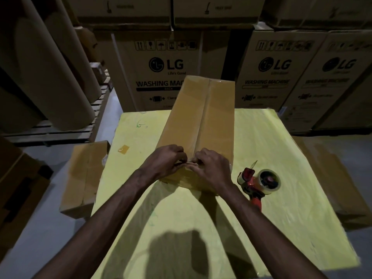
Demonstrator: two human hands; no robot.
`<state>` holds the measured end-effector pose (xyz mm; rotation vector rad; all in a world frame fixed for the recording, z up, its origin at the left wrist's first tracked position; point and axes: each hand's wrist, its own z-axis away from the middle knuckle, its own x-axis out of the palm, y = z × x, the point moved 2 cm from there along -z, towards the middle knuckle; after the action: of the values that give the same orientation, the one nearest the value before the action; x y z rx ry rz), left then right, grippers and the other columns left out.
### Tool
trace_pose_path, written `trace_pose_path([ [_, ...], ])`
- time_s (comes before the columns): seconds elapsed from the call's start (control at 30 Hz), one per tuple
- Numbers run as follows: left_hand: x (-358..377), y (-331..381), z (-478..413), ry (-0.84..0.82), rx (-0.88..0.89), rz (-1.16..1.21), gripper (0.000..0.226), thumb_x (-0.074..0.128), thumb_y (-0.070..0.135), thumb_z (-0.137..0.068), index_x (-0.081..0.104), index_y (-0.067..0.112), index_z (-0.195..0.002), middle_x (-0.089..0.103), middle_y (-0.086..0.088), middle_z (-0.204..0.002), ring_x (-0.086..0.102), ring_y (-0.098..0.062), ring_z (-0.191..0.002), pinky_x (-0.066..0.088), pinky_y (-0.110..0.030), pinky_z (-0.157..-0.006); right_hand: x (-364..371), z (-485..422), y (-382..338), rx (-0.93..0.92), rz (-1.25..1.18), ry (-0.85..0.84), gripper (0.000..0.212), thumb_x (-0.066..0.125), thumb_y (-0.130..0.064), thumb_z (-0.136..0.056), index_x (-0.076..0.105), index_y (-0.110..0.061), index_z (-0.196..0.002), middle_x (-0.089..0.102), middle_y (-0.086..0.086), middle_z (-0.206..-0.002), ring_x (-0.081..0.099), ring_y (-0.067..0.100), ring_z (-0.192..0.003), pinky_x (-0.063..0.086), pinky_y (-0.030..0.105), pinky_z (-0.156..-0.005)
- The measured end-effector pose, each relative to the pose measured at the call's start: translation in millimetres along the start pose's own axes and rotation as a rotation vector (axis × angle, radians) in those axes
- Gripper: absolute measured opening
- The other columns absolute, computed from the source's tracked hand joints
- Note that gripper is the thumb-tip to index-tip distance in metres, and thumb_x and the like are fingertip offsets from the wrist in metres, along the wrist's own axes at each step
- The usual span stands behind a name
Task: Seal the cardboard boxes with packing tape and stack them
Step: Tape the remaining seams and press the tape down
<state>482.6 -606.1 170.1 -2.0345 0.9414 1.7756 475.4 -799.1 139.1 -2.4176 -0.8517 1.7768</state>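
two sets of curled fingers meet over the near end of the cardboard box (pixel 201 117). the left hand (pixel 169 160) fingers (pixel 181 156) and the right hand (pixel 211 166) fingers (pixel 198 158) are bent in, tips almost touching. they pinch a thin strip (pixel 189 162) lying across the box's centre seam (pixel 205 109). whether that strip is tape or a flap edge cannot be told. both hands sit just inside the box's near edge.

the box is long and narrow and lies flat, slightly slanted, on the yellow table (pixel 261 137). its near end is about mid-table. its far end reaches to or past the table's far edge, which of the two i cannot tell.

just right of the right wrist a red tape dispenser (pixel 259 181) with a clear roll lies on the table, near the box's near right corner but apart from it. left of the box a small tape scrap (pixel 123 149) sticks to the table near its left edge. bare yellow surface lies open on both sides of the box and between the forearms down to the near edge.

beyond the table's left edge a second box (pixel 84 174) sits lower, just beside the table. a third box (pixel 338 178) lies off the right edge. washing machine cartons (pixel 161 67) stand in a wall behind, and big paper rolls (pixel 60 77) rest on a pallet (pixel 60 131) at the left.
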Motion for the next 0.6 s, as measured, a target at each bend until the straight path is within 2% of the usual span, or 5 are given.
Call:
trace_pose_path([
  [0.17, -3.3, -0.6, -16.6, -0.134, 0.022, -0.065, 0.008, 0.078, 0.021, -0.088, 0.072, 0.017, -0.093, 0.063, -0.001, -0.088, 0.062, -0.023, -0.077, 0.045, -0.033, -0.061, -0.4, -2.8, -3.2, -0.002, 0.042, -0.065, 0.03, 0.074, -0.057, -0.085, 0.057, -0.031, -0.087, 0.043, -0.018, -0.079, 0.049, 0.008, -0.07, 0.03, 0.027, -0.058],
  [0.3, -4.8, 5.4, -27.6, -0.195, 0.03, -0.063, 0.014, 0.078, 0.017, -0.087, 0.073, 0.018, -0.099, 0.068, 0.0, -0.093, 0.064, -0.021, -0.078, 0.051, -0.035, -0.065, -2.3, -4.2, -6.4, 0.004, 0.055, -0.126, 0.034, 0.072, -0.056, -0.087, 0.058, -0.028, -0.099, 0.061, -0.011, -0.09, 0.05, 0.009, -0.077, 0.032, 0.029, -0.064],
  [0.37, -3.7, 3.5, -29.8, -0.206, 0.03, -0.049, 0.015, 0.079, 0.017, -0.087, 0.073, 0.017, -0.101, 0.069, 0.0, -0.094, 0.064, -0.02, -0.079, 0.051, -0.034, -0.067, -5.7, -5.8, -7.2, 0.02, 0.071, -0.141, 0.035, 0.07, -0.059, -0.087, 0.057, -0.029, -0.098, 0.063, -0.011, -0.092, 0.049, 0.009, -0.077, 0.033, 0.029, -0.064],
  [0.47, -2.0, -5.2, -26.5, -0.192, 0.03, -0.009, 0.013, 0.079, 0.023, -0.089, 0.067, 0.019, -0.093, 0.061, 0.004, -0.088, 0.058, -0.016, -0.076, 0.045, -0.03, -0.064, -9.1, -6.0, -3.1, 0.041, 0.06, -0.159, 0.031, 0.071, -0.062, -0.085, 0.055, -0.035, -0.09, 0.061, -0.016, -0.087, 0.057, 0.009, -0.076, 0.033, 0.028, -0.062],
  [0.6, -4.1, -26.4, -12.3, -0.141, -0.067, 0.063, 0.022, 0.079, 0.036, -0.089, 0.06, 0.027, -0.085, 0.054, 0.012, -0.083, 0.054, -0.012, -0.075, 0.042, -0.028, -0.064, -18.1, 3.0, 18.5, 0.076, 0.064, -0.133, 0.028, 0.074, -0.061, -0.083, 0.07, -0.04, -0.102, 0.071, -0.021, -0.097, 0.066, 0.006, -0.09, 0.038, 0.025, -0.065],
])
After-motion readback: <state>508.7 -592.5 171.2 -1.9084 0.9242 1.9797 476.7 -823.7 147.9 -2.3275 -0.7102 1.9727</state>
